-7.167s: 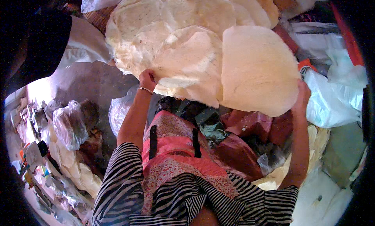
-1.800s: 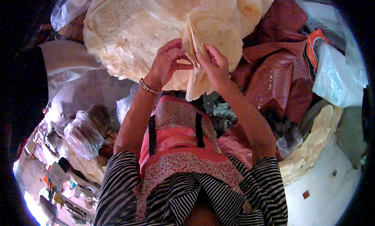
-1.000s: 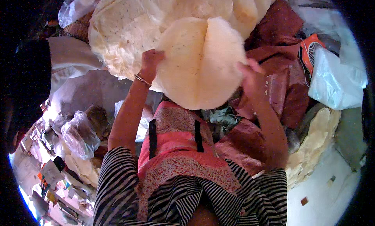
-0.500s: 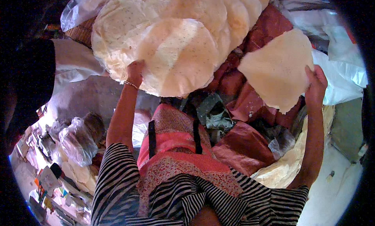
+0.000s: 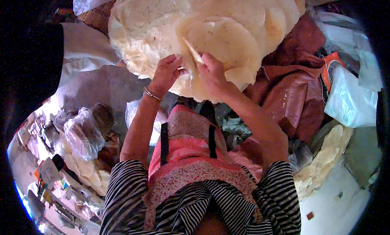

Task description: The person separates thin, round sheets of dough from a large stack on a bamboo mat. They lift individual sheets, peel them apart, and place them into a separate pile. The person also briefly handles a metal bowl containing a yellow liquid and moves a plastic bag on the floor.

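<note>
A tall stack of large, round, pale speckled crackers (image 5: 162, 28) fills the top of the view. My left hand (image 5: 165, 71), with a thin bracelet on its wrist, and my right hand (image 5: 211, 71) meet at the stack's near edge. Both pinch the rim of one thin round cracker (image 5: 221, 40) on top and lift its edge a little off the pile. My forearms come up from striped sleeves over a pink patterned apron (image 5: 189, 154).
A dark red-brown sheet (image 5: 292, 93) lies to the right of the stack. White plastic bags (image 5: 349, 101) sit at the far right, with a smaller pile of crackers (image 5: 325, 162) below them. Bagged goods (image 5: 83, 133) stand at the lower left.
My right hand held one cracker out to the right; now it is back at the stack, empty of that cracker. Both hands have come together on the edge of the top cracker.
</note>
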`<state>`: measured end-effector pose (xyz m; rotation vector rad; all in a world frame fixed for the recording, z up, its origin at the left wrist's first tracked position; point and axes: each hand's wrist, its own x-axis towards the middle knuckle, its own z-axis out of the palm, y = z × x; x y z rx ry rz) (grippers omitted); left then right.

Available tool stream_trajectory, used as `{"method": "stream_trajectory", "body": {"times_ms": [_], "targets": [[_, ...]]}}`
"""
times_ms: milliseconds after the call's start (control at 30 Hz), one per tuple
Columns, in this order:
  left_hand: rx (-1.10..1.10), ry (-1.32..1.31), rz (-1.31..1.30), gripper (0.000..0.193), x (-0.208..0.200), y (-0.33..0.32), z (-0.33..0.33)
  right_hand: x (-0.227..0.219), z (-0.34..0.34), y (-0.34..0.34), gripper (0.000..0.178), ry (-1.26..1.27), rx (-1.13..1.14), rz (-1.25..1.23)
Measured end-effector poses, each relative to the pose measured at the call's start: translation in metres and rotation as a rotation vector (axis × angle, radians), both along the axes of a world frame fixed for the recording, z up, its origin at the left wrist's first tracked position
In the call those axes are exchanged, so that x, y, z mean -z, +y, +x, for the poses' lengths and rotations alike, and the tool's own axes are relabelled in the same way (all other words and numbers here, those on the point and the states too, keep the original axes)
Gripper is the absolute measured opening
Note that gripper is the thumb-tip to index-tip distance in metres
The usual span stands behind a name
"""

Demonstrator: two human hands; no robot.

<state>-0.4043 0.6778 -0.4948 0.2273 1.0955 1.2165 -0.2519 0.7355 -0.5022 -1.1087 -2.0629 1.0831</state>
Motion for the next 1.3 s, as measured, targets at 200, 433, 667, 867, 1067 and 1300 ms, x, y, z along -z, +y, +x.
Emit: {"method": "stream_trajectory", "body": {"times_ms": [200,433,667,867,1067,1300], "targets": [[-0.080,-0.254,0.039,0.012,-0.011,0.009,0.006,-0.019,-0.004,0.021,0.008,-0.008,0.016,0.042],[0.047,0.079,0.053,0.011,-0.015,0.021,0.018,-0.039,-0.013,0.014,0.013,-0.040,0.003,-0.045],[-0.040,0.255,-0.099,0.007,-0.013,0.014,0.021,-0.007,0.034,0.035,0.013,0.205,0.146,-0.360],[-0.114,0.273,-0.217,0.004,0.018,0.005,0.006,-0.067,0.109,0.060,0.011,0.293,0.251,-0.495],[-0.134,0.043,-0.065,0.006,-0.022,0.034,0.042,-0.084,0.122,0.072,0.010,0.164,0.182,-0.360],[0.072,0.714,-0.161,0.011,0.032,0.002,-0.012,-0.092,0.180,0.089,0.007,0.459,0.534,-0.345]]}}
